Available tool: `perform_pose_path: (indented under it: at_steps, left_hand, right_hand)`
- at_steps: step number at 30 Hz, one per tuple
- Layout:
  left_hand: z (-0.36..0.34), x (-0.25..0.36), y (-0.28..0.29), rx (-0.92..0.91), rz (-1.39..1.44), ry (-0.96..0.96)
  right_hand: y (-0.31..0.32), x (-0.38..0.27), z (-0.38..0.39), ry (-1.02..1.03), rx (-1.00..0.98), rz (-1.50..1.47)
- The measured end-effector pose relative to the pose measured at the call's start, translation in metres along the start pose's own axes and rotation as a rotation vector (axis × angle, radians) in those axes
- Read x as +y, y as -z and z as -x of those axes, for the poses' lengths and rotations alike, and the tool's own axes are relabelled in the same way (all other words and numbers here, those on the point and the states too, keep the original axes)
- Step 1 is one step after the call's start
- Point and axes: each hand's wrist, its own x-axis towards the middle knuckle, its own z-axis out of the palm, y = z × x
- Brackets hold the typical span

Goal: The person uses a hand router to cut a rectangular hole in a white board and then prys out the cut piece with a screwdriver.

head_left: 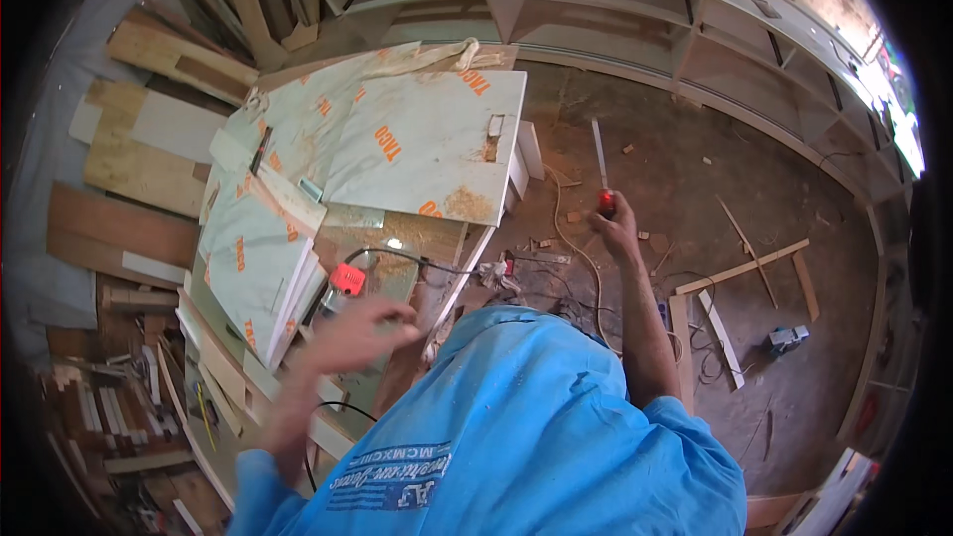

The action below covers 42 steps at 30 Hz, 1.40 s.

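Note:
My right hand [617,228] is closed round the red handle of a chisel [600,154], a tool with a long, straight steel blade. It is held out over the floor, the blade pointing away from me. On the other side, my left hand [362,335] hangs over the workbench, slightly blurred, its fingers loosely bent and nothing visible in them. Just beyond it is a red-topped power tool [347,280] with a black cord. White-faced board panels with orange print [427,139] cover the bench, and one has a small rectangular cutout [493,126] with sawdust around it.
A long open cabinet frame [596,25] lies across the back. Wood offcuts [745,268], cords [586,248] and a blue-grey power tool [787,339] are on the floor at right. Boards [149,154] are stacked along the left side. A dark hand tool [261,151] rests on the panels.

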Motion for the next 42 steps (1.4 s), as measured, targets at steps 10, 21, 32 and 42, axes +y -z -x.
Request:
perform_pose_path:
  at_steps: [10,21,32,42]
  left_hand:
    - [-0.183,-0.098,-0.040,0.210,0.013,-0.053]
    - [-0.286,-0.237,0.032,0.561,-0.112,0.156]
    - [-0.290,-0.248,0.029,0.577,-0.084,0.154]
    - [-0.322,-0.248,0.061,0.657,0.066,0.288]
  right_hand:
    - [-0.138,-0.057,-0.139,0.313,-0.180,0.764]
    - [-0.193,-0.063,-0.213,0.345,-0.364,1.156]
    - [-0.197,-0.032,-0.186,0.509,-0.182,1.001]
    - [-0.167,-0.069,-0.134,-0.044,-0.033,0.873]
